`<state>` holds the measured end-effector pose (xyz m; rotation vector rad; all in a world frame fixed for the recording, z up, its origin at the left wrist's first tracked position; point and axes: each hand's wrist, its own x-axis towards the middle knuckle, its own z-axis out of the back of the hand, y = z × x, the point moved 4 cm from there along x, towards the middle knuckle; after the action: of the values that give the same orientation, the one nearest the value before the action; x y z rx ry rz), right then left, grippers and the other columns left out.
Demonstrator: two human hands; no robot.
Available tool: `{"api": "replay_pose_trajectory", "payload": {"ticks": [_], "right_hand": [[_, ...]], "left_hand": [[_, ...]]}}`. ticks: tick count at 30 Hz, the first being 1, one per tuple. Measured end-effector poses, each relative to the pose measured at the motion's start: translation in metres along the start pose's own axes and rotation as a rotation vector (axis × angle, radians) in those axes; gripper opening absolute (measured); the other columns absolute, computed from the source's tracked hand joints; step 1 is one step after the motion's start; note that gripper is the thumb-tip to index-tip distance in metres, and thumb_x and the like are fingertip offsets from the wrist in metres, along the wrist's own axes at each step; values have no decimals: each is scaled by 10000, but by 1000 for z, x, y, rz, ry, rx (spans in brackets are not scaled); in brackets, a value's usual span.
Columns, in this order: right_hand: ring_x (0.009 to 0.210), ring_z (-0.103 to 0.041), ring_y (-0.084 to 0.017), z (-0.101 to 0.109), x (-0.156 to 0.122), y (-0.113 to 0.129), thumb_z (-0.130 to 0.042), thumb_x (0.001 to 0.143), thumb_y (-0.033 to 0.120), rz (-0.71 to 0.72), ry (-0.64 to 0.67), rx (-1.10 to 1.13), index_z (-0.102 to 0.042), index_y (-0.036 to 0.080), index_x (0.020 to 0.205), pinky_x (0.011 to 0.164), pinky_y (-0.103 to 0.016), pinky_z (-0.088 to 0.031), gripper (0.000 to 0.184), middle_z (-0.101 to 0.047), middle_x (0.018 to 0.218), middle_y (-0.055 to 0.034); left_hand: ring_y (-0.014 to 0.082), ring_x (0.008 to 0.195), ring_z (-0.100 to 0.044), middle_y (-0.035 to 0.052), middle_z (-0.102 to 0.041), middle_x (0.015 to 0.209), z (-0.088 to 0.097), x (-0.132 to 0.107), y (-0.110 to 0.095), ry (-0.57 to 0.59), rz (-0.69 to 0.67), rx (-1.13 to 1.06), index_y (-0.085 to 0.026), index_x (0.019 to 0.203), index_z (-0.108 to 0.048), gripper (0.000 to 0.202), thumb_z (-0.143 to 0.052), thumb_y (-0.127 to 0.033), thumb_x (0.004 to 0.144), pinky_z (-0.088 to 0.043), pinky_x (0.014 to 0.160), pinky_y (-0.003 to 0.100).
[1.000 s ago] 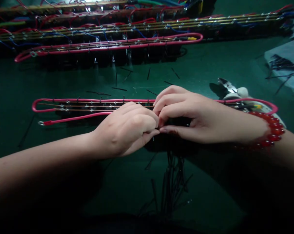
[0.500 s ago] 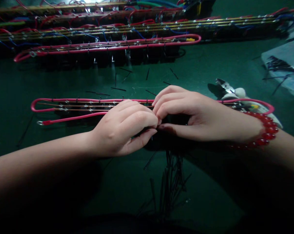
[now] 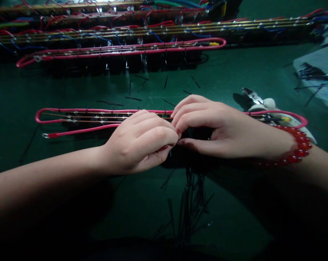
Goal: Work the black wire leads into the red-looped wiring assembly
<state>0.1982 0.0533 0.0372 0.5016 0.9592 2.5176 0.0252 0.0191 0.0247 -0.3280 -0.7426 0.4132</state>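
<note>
A long strip of dark parts wired with a pink wire loop [image 3: 79, 111] and thin copper wires lies across the green mat. My left hand [image 3: 142, 143] and my right hand [image 3: 220, 125] meet over its middle, fingers curled tight together on the strip. A thin black cable tie seems pinched between the fingertips; the spot itself is hidden by the fingers. A red bead bracelet [image 3: 299, 145] circles my right wrist.
A heap of black cable ties [image 3: 191, 203] lies near me. Cut tie ends [image 3: 166, 82] litter the mat. More wired strips [image 3: 120, 49] are stacked at the back. Cutters with pale handles [image 3: 257, 101] lie at right, a clear bag of ties [image 3: 316, 74] beyond.
Both hands stay in place on the strip. My left fingers have curled a little tighter against the right fingertips.
</note>
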Motion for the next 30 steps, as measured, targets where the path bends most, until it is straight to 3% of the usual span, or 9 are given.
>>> {"api": "replay_pose_trajectory", "payload": {"ticks": [9,13,17,19,24,30], "right_hand": [[1054,-603,-212,-2,1,0,-660,889,222,-8,-6,25,-722,179,930,958,-355,-493,85,-732,960,-52],[1030,-613,-204,0,2,-1,-653,896,219,-9,-16,42,-711,174,916,939,-347,-497,76,-730,950,-53],[1019,-629,-210,1,1,-2,-663,900,243,-50,-48,95,-713,176,913,919,-351,-504,84,-727,954,-61],[1024,-634,-210,2,0,-3,-670,898,248,-84,-67,138,-713,176,925,927,-351,-507,88,-726,972,-63],[877,-661,-168,6,-1,-2,-657,912,272,-152,-108,277,-685,183,904,823,-296,-536,93,-714,927,-32],[855,-665,-167,7,0,-2,-669,905,273,-183,-128,282,-688,218,882,788,-282,-537,62,-716,908,-9]], "left_hand": [[151,851,-685,36,-744,1006,-1,-1,2,18,18,16,-192,946,-589,94,-620,-112,909,-507,766,319],[206,957,-677,45,-727,1058,4,1,-2,10,86,249,-199,1047,-566,140,-610,-179,915,-481,847,375],[327,1188,-596,151,-625,1319,1,1,2,181,338,545,-166,1203,-541,293,-534,-215,913,-445,966,490],[359,1218,-581,175,-593,1365,-2,1,4,272,384,607,-150,1228,-540,333,-515,-220,904,-440,981,523],[344,1062,-652,137,-679,1191,-5,0,8,292,350,589,-153,1172,-554,300,-512,-231,886,-487,861,481],[323,1074,-664,112,-687,1231,-3,0,8,274,300,533,-159,1164,-556,301,-527,-161,865,-503,867,450]]}}
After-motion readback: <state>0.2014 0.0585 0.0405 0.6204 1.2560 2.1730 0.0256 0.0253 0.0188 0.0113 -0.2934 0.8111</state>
